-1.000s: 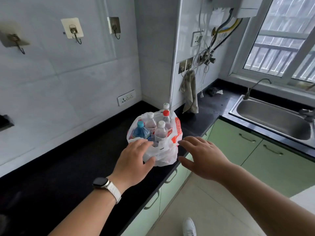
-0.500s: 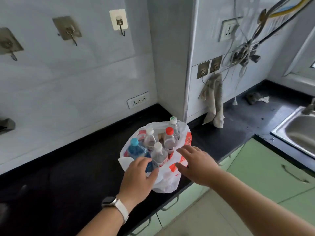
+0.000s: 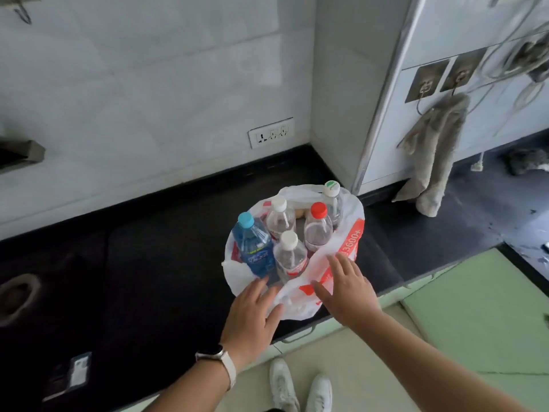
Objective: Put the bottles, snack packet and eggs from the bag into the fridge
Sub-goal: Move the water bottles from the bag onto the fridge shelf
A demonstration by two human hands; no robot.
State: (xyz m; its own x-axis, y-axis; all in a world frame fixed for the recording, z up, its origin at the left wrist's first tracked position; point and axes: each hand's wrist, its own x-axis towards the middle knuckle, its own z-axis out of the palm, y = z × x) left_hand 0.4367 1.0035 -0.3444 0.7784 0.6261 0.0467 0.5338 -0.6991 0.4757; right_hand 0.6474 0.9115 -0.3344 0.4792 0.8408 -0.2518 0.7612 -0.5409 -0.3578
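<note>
1. your left hand (image 3: 252,313) is spread flat, fingers straight and apart. the fingertips touch the near-left wall of the white and red plastic bag (image 3: 352,224) and grip nothing.
2. your right hand (image 3: 347,292) is also splayed, palm down. its fingers lie on the bag's near-right rim, over the red print, and none of them curls round the plastic.
3. a pale watch (image 3: 212,353) sits on your left wrist.
4. the bag stands open on the black counter (image 3: 148,263), near its front edge and close to the wall corner.
5. five bottles stand upright inside, long axes vertical and caps up: a blue bottle (image 3: 254,248) at the left, a clear white-capped bottle (image 3: 289,257) nearest you, a red-capped bottle (image 3: 318,230) to its right, another white-capped bottle (image 3: 279,218) behind, and a green-and-white-capped bottle (image 3: 332,200) farthest back.
6. the bottles rise just beyond both sets of fingertips, between your two hands and a little farther off. what else the bag holds cannot be made out.
7. a grey towel (image 3: 430,153) hangs on the wall at the far right.
</note>
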